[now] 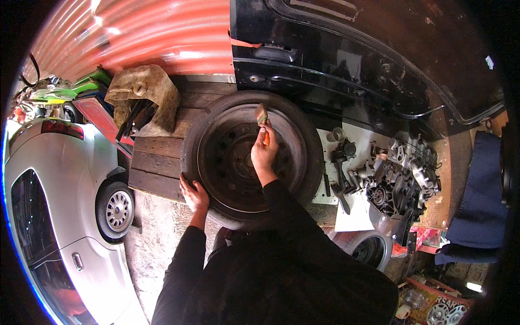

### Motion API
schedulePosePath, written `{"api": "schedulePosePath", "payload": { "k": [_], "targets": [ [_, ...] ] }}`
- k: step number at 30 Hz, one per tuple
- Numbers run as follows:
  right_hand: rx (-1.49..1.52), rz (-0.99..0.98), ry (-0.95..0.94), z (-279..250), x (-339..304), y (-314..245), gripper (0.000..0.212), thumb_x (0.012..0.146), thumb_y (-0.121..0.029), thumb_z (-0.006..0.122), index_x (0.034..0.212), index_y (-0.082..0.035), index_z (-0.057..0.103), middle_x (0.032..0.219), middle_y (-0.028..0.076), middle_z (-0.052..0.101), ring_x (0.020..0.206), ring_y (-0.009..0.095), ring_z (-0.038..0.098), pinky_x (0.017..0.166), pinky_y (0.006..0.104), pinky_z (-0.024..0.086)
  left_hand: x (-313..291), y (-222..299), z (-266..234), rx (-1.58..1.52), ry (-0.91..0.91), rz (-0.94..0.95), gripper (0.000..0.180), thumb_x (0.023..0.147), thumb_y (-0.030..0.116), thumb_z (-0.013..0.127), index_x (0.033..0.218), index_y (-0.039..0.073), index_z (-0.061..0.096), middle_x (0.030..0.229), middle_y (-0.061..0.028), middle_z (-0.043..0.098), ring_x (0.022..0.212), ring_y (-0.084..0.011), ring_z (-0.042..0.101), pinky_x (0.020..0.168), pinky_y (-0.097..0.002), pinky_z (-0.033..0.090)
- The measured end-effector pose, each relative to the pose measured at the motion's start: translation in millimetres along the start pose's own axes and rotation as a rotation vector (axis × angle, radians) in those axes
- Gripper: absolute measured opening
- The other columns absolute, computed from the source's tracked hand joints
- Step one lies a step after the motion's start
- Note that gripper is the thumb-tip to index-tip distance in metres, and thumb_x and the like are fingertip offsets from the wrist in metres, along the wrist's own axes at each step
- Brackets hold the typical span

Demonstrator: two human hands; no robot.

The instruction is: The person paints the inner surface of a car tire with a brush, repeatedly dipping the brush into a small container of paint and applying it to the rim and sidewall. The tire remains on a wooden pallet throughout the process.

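A car wheel lies flat on the wooden bench (154, 162), its black tire (310, 146) around a dark, dusty steel rim (227, 143). My right hand (264, 154) is closed around the orange handle of a paintbrush (261, 115). The brush's bristles point away from me, over the far right part of the rim; whether they touch it I cannot tell. At the near left, my left hand (194, 195) rests on the tire's side with its fingers stretched out, holding nothing.
An engine (403, 181) and loose metal parts (342, 154) stand right of the wheel, with a second brush (340, 197). A brown leather-like bag (143, 95) sits at the back left. A black panel (325, 70) rises behind. A silver car (81, 216) is at the left.
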State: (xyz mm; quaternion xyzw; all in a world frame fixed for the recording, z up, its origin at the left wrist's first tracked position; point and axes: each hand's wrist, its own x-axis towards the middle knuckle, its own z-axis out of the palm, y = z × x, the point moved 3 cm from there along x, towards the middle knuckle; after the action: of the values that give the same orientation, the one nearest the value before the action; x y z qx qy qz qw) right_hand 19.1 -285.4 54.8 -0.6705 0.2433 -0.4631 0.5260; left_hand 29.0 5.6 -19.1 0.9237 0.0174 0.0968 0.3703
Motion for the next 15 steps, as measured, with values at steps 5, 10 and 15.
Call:
{"api": "schedulePosePath", "payload": {
  "k": [5,10,15],
  "targets": [
    [0.229,0.085,-0.321,38.7,-5.4,2.9,0.015,0.103,-0.011,0.059,0.11,0.0,0.066,0.098,0.009,0.072,0.092,0.016,0.069,0.082,0.0294,0.055,-0.4,1.9,1.2,-0.013,-0.01,0.004,0.063,0.096,0.02,0.049,0.153,-0.002,0.033,0.148,-0.0318,0.042,0.134,-0.0489,0.044,0.114,-0.0526,0.035],
    [0.167,0.116,-0.182,42.1,-9.6,4.5,0.017,0.103,-0.013,0.059,0.113,-0.001,0.066,0.11,0.013,0.073,0.102,0.023,0.071,0.09,0.0343,0.055,-0.1,4.0,-1.0,-0.011,-0.005,-0.008,0.063,0.096,0.019,0.049,0.153,-0.002,0.033,0.148,-0.0325,0.042,0.134,-0.0491,0.044,0.114,-0.0522,0.036],
    [0.415,0.349,-0.456,43.7,-11.9,11.6,0.017,0.103,-0.011,0.06,0.112,0.003,0.064,0.113,0.011,0.069,0.103,0.019,0.068,0.09,0.0348,0.061,-2.2,-0.2,-0.1,-0.02,-0.008,-0.001,0.062,0.097,0.02,0.049,0.154,0.0,0.032,0.147,-0.0326,0.042,0.135,-0.0493,0.044,0.113,-0.0524,0.036]
  ]
}}
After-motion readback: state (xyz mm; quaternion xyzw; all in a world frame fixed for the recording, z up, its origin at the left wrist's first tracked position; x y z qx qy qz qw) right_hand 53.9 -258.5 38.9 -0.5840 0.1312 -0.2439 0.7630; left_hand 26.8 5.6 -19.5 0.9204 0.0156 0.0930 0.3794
